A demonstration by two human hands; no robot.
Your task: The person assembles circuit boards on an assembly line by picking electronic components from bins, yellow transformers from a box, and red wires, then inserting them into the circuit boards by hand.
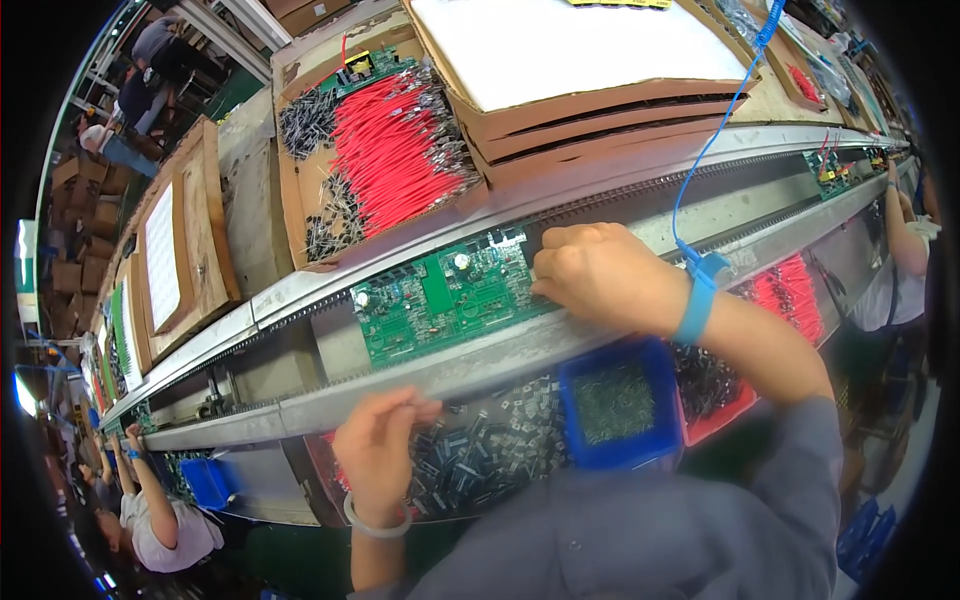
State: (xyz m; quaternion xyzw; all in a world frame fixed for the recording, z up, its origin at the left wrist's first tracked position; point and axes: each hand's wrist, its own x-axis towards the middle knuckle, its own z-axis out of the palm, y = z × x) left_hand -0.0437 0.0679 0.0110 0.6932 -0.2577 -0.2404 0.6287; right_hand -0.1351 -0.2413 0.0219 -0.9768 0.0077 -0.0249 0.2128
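Observation:
A green circuit board (437, 300) lies in the metal conveyor rail in front of me, with small components and two round whitish parts on it. My right hand (595, 270) rests at the board's right end, fingers curled and closed; what they may hold is hidden. A blue wrist strap (697, 308) circles that wrist. On the near side, my left hand (380, 440) hovers above the left part of a tray of small metal parts (490, 450). Its thumb and fingertips are drawn together and blurred, so anything between them cannot be made out.
Beyond the rail sits a cardboard box (292, 205) of red wires and leaded components, beside stacked cartons (580, 125). A blue bin (574, 425) and a red bin (715, 427) stand near me. A blue cord (683, 200) runs to my strap. Co-workers sit along both sides.

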